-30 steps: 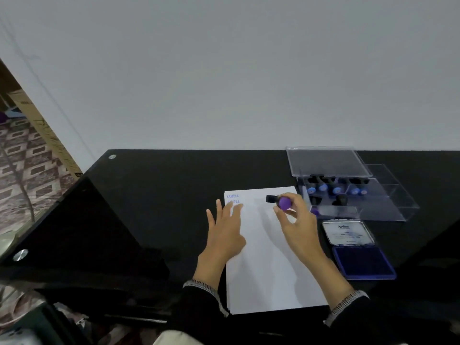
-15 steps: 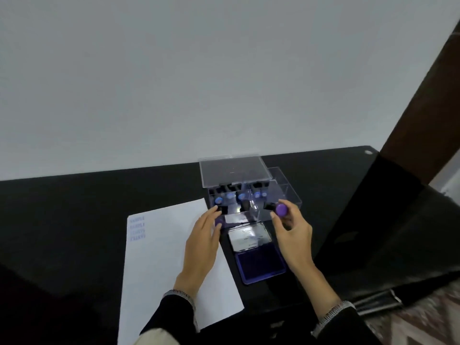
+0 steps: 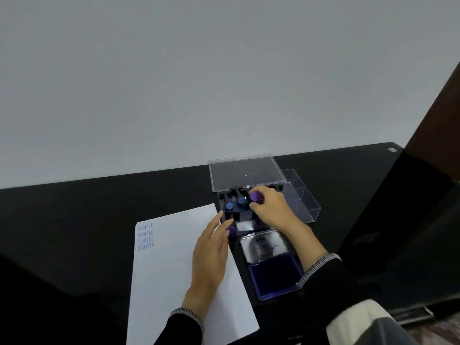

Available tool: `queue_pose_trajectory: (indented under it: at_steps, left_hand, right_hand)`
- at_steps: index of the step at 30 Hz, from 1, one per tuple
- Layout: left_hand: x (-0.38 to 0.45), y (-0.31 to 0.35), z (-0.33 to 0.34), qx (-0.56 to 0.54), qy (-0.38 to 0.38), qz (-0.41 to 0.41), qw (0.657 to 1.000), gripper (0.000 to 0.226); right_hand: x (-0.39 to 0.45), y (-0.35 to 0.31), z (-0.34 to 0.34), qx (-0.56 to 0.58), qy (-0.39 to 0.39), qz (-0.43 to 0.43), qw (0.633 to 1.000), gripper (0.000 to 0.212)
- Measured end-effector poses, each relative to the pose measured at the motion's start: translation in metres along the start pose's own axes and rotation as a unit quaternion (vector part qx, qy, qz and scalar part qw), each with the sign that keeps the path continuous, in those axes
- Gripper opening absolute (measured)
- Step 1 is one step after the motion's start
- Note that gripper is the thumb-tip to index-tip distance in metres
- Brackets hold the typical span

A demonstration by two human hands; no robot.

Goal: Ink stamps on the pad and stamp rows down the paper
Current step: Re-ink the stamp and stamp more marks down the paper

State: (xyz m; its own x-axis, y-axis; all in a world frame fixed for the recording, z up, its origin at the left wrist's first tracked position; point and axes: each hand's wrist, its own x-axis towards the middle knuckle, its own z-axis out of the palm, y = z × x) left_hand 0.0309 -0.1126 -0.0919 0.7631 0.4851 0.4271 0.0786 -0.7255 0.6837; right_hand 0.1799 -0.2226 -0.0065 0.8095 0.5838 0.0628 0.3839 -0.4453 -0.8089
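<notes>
— On the left? — The paper (image 3: pixel 174 270), four blue stamped lines at its top, lies under the left hand (image 3: pixel 211 257), fingers straight.
— And right? — The right hand (image 3: pixel 271 207) grips a purple-topped stamp (image 3: pixel 255 196) over the stamp box (image 3: pixel 239 212); the ink pad (image 3: pixel 273 275) sits open nearby.

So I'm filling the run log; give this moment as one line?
right hand grips purple stamp over stamp case | left hand rests on paper | ink pad open

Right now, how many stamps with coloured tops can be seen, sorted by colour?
purple-topped stamps: 2, one in the grip of the right hand, one by the left hand fingertips
blue-topped stamps: 2, standing in the clear case
Total: 4 in view; the right hand may hide others.
</notes>
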Motion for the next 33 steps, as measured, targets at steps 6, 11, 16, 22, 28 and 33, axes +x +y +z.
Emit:
queue_pose_trajectory:
  at_steps: [6,11,16,22,28,33]
  left_hand:
    - [0.0,0.0,0.0,-0.009,0.003,-0.003,1.0,0.032]
    - [0.0,0.0,-0.001,-0.01,-0.002,-0.006,1.0,0.033]
    - [0.0,0.002,-0.003,-0.002,0.002,0.002,1.0,0.034]
    - [0.0,0.004,-0.004,-0.001,0.004,0.005,1.0,0.034]
    - [0.0,0.006,-0.005,-0.007,0.004,0.006,1.0,0.038]
    - [0.0,0.003,-0.002,0.003,0.005,0.003,1.0,0.034]
  right_hand:
    - [0.01,-0.004,-0.004,-0.028,-0.069,0.031,0.997,0.022]
    - [0.017,-0.011,0.005,-0.152,-0.084,0.06,0.983,0.024]
    - [0.025,-0.022,0.007,-0.179,-0.104,0.07,0.976,0.026]
    - [0.026,-0.016,-0.006,-0.072,-0.039,0.091,0.992,0.022]
    - [0.022,-0.019,0.002,-0.136,-0.074,0.08,0.985,0.025]
    - [0.015,-0.021,0.012,-0.19,-0.036,0.082,0.978,0.012]
